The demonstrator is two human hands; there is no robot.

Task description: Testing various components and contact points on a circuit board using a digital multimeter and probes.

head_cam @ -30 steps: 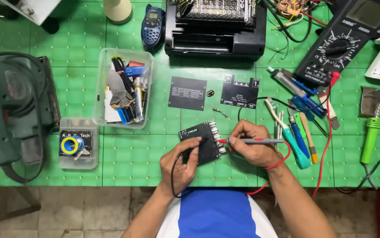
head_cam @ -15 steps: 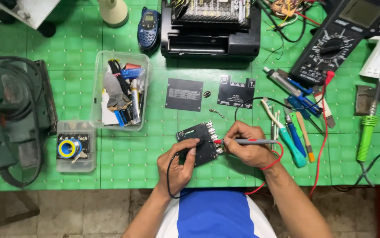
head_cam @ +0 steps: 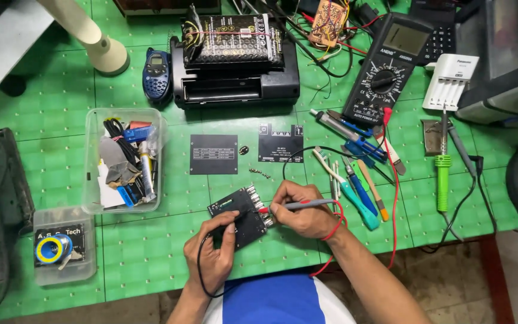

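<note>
The left hand (head_cam: 212,255) is closed around a black probe lead and pins the small black circuit board (head_cam: 239,222) to the green surface (head_cam: 151,252). The right hand (head_cam: 307,210) pinches a grey-handled red probe (head_cam: 298,206) onto the board's edge. Judging by this, testing is underway; two flat black cover plates (head_cam: 213,154) lie detached beyond the hands.

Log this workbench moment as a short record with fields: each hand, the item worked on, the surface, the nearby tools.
Left hand: holds a black probe, its black lead looping below.
Right hand: holds a grey-handled probe with a red lead, tip at the board's edge.
Worked item: black circuit board, lying flat.
Surface: green cutting mat.
Nearby: multimeter, screwdrivers, green soldering iron, clear parts box.
</note>
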